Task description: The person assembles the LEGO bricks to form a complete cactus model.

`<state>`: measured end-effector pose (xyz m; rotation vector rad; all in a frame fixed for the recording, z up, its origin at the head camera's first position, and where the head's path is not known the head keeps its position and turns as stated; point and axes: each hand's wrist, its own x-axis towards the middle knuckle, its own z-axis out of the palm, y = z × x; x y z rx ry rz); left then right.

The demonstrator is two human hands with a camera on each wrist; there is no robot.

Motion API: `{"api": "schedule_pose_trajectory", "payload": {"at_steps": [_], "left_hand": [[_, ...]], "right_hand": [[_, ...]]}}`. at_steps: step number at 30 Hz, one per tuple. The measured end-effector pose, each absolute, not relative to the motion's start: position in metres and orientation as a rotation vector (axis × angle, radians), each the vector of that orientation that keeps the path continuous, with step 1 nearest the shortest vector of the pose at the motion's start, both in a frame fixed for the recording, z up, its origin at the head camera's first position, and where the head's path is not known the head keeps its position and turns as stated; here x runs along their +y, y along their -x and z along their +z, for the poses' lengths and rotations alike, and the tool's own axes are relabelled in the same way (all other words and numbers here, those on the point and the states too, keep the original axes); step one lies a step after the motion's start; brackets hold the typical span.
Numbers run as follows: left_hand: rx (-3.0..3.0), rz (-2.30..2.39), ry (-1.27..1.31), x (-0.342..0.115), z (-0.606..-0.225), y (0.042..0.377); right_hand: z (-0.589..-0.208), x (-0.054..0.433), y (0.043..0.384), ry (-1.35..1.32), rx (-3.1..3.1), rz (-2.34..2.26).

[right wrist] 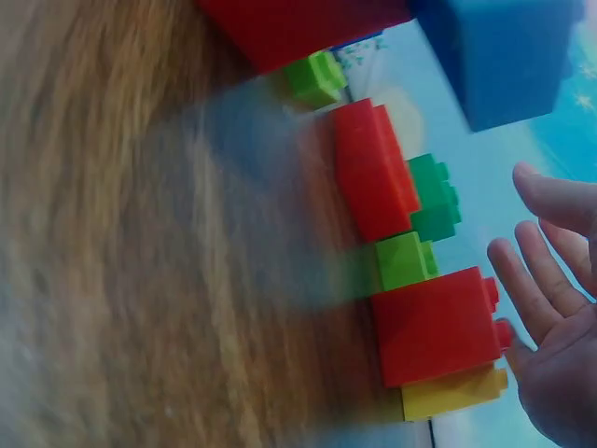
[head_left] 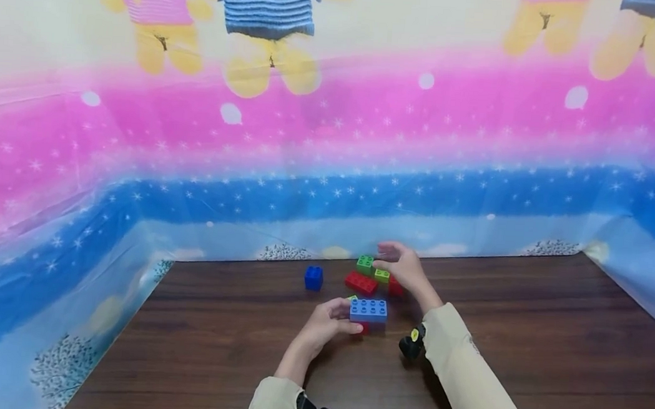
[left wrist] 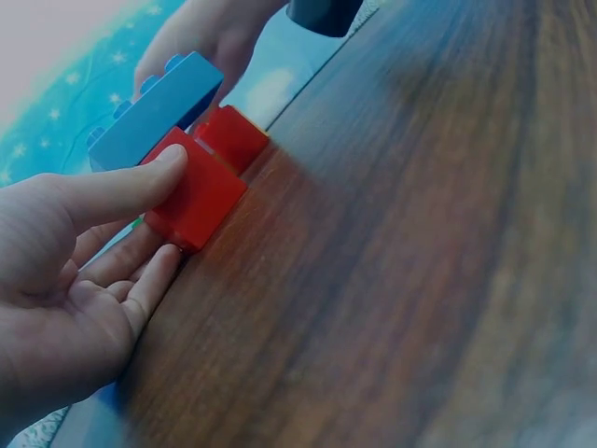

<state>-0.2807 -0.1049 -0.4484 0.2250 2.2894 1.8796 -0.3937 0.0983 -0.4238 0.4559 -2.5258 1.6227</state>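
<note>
My left hand (head_left: 326, 322) grips a red brick (left wrist: 196, 191) on the table, with its thumb on the near face. A light-blue studded brick (head_left: 368, 310) sits on top of the red brick and sticks out past it to the right. My right hand (head_left: 405, 268) is over the far group of bricks, fingers spread and loosely bent, with nothing held. Nearest to it in the right wrist view are a red brick (right wrist: 437, 327), a yellow brick (right wrist: 452, 394) and a lime brick (right wrist: 403, 261). Beside these stand a longer red brick (right wrist: 373, 173) and a green brick (right wrist: 434, 198).
A dark-blue brick (head_left: 313, 278) stands apart, left of the group. Another lime brick (right wrist: 315, 79) lies just behind the held pair. Around the brown wooden table (head_left: 212, 341) hangs a patterned cloth (head_left: 304, 209), meeting the table's back edge close behind the bricks.
</note>
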Motion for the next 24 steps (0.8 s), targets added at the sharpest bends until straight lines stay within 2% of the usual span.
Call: {"api": "schedule_pose_trajectory", "payload": {"at_steps": [24], "left_hand": [[2.258, 1.888, -0.183, -0.104, -0.445, 0.28]], "right_hand": [[-0.435, 0.1, 0.406, -0.49, -2.699, 1.37]]}}
